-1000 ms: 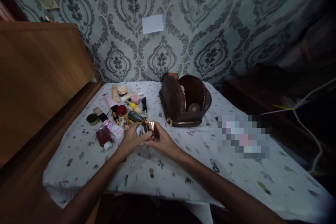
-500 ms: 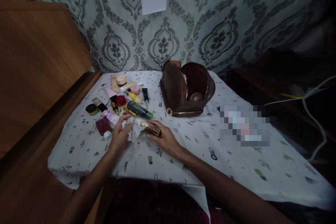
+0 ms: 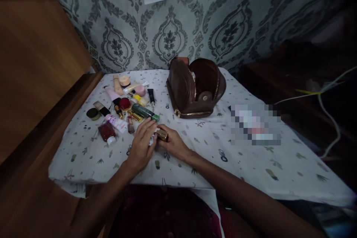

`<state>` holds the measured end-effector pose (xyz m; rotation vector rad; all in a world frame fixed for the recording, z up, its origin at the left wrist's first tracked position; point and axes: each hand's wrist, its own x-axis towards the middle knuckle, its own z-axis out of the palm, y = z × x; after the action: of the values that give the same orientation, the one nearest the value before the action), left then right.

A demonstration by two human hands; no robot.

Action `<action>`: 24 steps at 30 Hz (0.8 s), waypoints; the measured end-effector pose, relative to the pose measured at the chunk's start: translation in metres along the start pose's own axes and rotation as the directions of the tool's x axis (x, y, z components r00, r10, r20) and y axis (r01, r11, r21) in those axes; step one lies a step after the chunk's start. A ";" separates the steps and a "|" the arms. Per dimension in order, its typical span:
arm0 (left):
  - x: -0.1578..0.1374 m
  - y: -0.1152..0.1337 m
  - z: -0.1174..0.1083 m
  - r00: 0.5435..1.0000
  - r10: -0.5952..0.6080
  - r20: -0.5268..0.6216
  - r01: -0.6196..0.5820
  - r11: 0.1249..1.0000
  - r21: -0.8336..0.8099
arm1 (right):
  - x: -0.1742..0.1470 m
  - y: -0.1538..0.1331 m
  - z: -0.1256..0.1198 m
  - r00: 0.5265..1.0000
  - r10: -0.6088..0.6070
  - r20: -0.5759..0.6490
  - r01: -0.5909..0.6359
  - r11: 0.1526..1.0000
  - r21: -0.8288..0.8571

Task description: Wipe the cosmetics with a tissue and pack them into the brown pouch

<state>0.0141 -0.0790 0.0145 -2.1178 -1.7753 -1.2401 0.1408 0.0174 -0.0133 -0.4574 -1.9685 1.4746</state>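
Note:
My right hand (image 3: 175,144) is closed around a shiny gold cosmetic container (image 3: 162,135), held low over the table's front half. Its exact kind is unclear. My left hand (image 3: 142,145) presses a crumpled white tissue (image 3: 152,139) against the container's left end, with its fingers curved over the tissue. Just beyond the fingers lies a dark green bottle (image 3: 143,112) with a bright green cap. A small pinkish vial (image 3: 130,124) and gold tubes (image 3: 135,115) are close to my left hand. The container's left end is hidden by the tissue and fingers.
Several cosmetics surround a red-lidded jar (image 3: 124,103) at the left, including a dark red bottle (image 3: 106,132) and a black tube (image 3: 151,97). An open brown leather bag (image 3: 182,89) stands at the back. A blurred-out item (image 3: 255,124) lies right.
My left hand has moved right with the tissue, onto the gold container, uncovering the small pinkish vial. The whole view has shifted slightly; my right hand keeps its hold.

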 end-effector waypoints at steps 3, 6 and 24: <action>-0.006 0.003 -0.002 0.992 0.066 0.105 -0.070 0.997 0.036 | 0.000 0.000 0.000 1.000 -0.007 -0.003 0.007 1.000 0.003; -0.007 -0.001 -0.011 0.970 0.107 0.219 -0.113 0.993 0.016 | 0.000 -0.001 0.000 1.000 0.012 -0.008 -0.012 1.000 -0.008; 0.003 0.030 0.001 0.928 0.307 0.211 -0.323 0.945 0.047 | -0.011 0.023 -0.002 0.999 -0.052 -0.001 0.052 0.994 0.099</action>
<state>0.0403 -0.0859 0.0279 -2.4314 -1.4392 -0.8864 0.1484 0.0195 -0.0373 -0.3593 -1.8849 1.5320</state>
